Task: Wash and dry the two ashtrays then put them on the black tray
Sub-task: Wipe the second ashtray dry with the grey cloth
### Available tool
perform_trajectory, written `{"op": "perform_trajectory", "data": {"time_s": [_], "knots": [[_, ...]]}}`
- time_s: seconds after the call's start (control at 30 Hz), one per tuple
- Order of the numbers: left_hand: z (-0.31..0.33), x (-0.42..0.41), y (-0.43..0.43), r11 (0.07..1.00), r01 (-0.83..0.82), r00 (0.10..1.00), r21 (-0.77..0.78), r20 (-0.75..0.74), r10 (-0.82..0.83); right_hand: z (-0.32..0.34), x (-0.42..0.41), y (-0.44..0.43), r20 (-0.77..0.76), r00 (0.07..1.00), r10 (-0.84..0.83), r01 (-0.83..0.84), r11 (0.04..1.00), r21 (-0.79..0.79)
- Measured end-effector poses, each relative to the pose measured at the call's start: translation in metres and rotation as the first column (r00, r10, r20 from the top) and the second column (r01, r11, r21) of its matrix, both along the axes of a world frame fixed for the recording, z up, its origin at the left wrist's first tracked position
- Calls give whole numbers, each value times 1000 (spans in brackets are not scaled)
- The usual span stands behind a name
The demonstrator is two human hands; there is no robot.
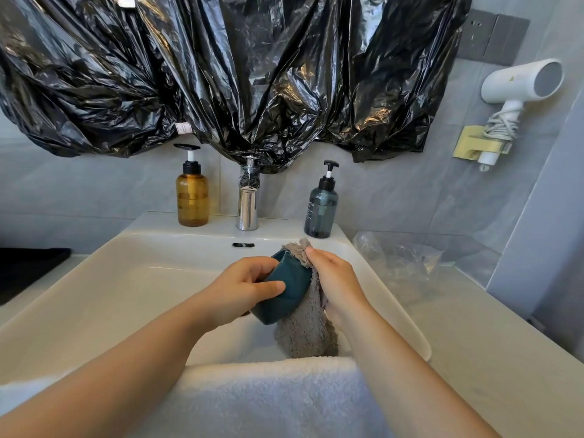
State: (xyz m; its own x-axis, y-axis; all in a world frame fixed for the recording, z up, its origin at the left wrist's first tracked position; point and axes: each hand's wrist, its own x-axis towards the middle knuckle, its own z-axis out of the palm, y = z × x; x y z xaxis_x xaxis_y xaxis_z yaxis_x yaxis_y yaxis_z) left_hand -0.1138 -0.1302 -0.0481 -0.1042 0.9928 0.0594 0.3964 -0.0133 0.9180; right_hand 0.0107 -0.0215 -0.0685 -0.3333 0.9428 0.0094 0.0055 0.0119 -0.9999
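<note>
A white towel (268,393) lies over the near rim of the sink (126,279). Above the basin, the left hand (243,286) grips a teal ashtray (284,295), tilted on edge. The right hand (335,279) pinches a grey cloth (303,333) against its rim. Judgement: drying in progress. Recommended: turn the ashtray within the cloth, hold firmly, wipe inside. The black tray (28,270) sits far left on the tabletop (474,327); no second ashtray shows.

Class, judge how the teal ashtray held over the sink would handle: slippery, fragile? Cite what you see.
Probably slippery: the ashtray looks glossy. Likely rigid: it holds its shape in the left hand's grip, while the cloth in the right hand droops. Dropped into the hard sink, it might chip.
</note>
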Motion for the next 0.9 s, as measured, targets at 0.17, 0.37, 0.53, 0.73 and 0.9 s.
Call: {"op": "perform_trajectory", "data": {"time_s": [0.17,0.37,0.53,0.73,0.9], "knots": [[0,2,4,996,-86,987,-6,136,86,-4,1,-10,-41,997,61,-58,997,58],[-4,-5,6,990,-142,983,-21,117,143,-4,1,-13,44,999,-10,0,971,240],[-3,-7,8,987,-158,981,25,120,154,-1,7,-13,16,991,-134,123,948,293],[-5,-4,2,996,-80,997,33,-6,80,2,3,-21,119,991,-66,-10,835,550],[-3,2,1,999,-37,999,17,17,36,5,5,-11,78,996,-38,21,976,216]]}}
